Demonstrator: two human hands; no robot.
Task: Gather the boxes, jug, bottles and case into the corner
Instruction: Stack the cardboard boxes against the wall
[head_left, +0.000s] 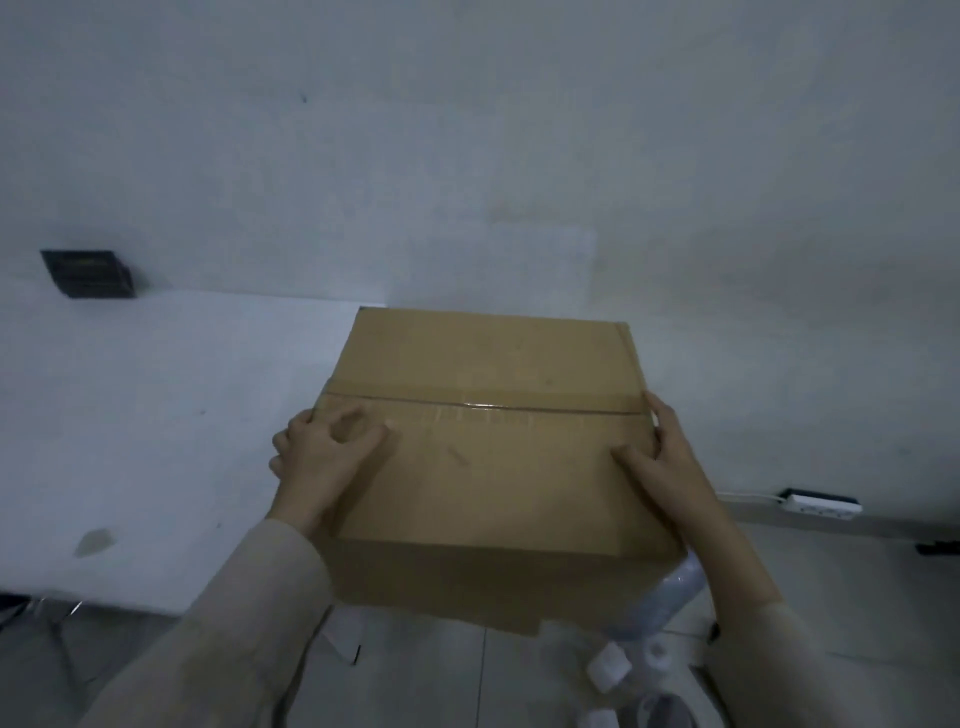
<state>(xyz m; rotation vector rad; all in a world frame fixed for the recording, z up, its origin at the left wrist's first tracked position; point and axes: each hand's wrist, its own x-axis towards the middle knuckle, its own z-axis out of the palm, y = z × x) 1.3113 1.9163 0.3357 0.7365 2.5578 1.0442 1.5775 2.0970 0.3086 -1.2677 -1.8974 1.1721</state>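
Head view: we are holding a taped cardboard box (485, 452) in front of the chest, off the floor, with a white wall (467, 130) behind it and a white table (156, 415) to its left. Our left hand (324, 460) is clamping the box's left side, with its curled fingers (358, 421) pressing on the top face near the tape seam (483, 408). Our right hand (670, 460) is clamping the opposite side, thumb lying on the top face and fingers wrapping over the right edge. Neither hand is spread free; both are pressing inward on the box, palm against cardboard. The seam is running left to right between the two hands, so we are judging the box's longer top axis to be lying across our body, with each hand about equally near its own end. Below the box's near right corner, some pale plastic containers (660, 613) are lying on the tiled floor (441, 686); which of the task's items they are, we cannot tell. No corner of the room is showing, so the direction of the carry is remaining undetermined from this view.
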